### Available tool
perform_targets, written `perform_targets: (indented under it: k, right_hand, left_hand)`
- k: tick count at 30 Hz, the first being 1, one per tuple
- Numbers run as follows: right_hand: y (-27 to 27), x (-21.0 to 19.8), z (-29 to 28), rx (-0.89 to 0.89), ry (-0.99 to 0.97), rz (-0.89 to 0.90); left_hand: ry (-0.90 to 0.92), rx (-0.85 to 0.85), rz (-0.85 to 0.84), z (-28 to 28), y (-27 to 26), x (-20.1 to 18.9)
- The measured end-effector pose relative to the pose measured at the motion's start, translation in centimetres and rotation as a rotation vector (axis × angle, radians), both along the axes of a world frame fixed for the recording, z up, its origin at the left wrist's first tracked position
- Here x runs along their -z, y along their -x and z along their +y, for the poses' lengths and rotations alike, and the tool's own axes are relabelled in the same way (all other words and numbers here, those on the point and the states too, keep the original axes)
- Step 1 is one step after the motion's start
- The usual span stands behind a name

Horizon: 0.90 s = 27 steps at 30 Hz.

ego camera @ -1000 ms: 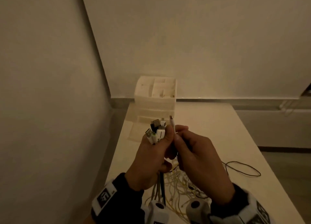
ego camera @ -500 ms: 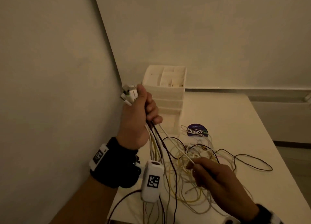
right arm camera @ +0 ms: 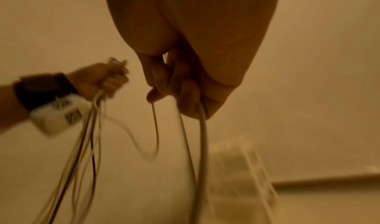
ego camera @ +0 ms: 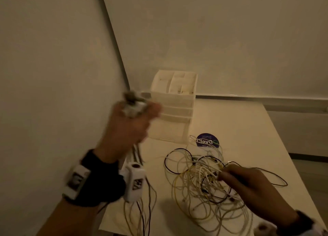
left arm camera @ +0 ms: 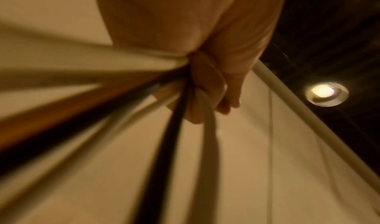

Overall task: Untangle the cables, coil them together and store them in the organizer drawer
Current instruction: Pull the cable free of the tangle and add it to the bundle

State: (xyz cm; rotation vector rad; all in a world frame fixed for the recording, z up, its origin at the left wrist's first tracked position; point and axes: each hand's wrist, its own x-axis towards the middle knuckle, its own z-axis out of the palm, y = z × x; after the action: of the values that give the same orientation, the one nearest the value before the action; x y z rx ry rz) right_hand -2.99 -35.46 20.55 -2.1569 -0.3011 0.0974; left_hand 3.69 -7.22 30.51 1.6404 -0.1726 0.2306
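I've got the left hand (ego camera: 127, 129) raised above the table (ego camera: 221, 115) near the wall, grip clenched round a bunch of cables (ego camera: 140, 207) w/ the plug ends (ego camera: 133, 104) sticking out the top of the fist; pic is motion-blurred there. The strands hang down from the fist past the wrist camera (ego camera: 134, 180) toward the table's near edge. In the left wrist view the fingers (left arm camera: 207, 87) curl round white and black leads. Right hand (ego camera: 252, 187) is low over the table, at the right side of the tangled pile of cables (ego camera: 204, 182), grip pinching a couple of pale strands, seen clearer in the right wrist view (right arm camera: 185, 84). Organizer (ego camera: 173, 108) stands at the back of the table by the wall corner, drawers look closed; a round dark sticker (ego camera: 207, 140) lies just right of its base, partly under the pile's far loops.
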Motion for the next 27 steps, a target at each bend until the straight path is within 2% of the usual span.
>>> perform_targets:
  k: [2,4,6,10,12,18,24,27]
  right_hand:
    - [-0.9,-3.2,1.9,-0.104,-0.018,-0.047]
    - [-1.8,-5.6,3.2,-0.141,-0.037,-0.081]
    - [-2.8,-6.8,3.4,-0.095,-0.098,-0.07]
    - [-3.8,-6.8,2.9,-0.002,-0.348,0.046]
    - [-3.7,-6.0,3.1,-0.006,-0.402,0.081]
    - [-1.5,-1.0,2.2,-0.063,-0.537,0.17]
    - [2.5,2.4,-0.5,-0.014,-0.595,0.473]
    - [4.6,3.4,-1.7,0.014,-0.513,0.598]
  left_hand:
    - [-0.231,0.202,-0.013,-3.9,1.4,1.5]
    - [-0.378,0.366,-0.007,-6.4,2.0,2.8]
    - [-0.331,0.357,0.054,-6.8,1.8,3.4]
    - [-0.164,0.364,0.184,-6.2,1.3,4.7]
    - [-0.043,0.295,0.213,-5.9,1.2,4.9]
    - [0.252,-0.028,0.063,-2.4,-1.4,3.4]
    - [0.354,-0.227,-0.006,1.6,-2.0,2.7]
    - [0.318,-0.213,0.025,1.4,-1.7,3.5]
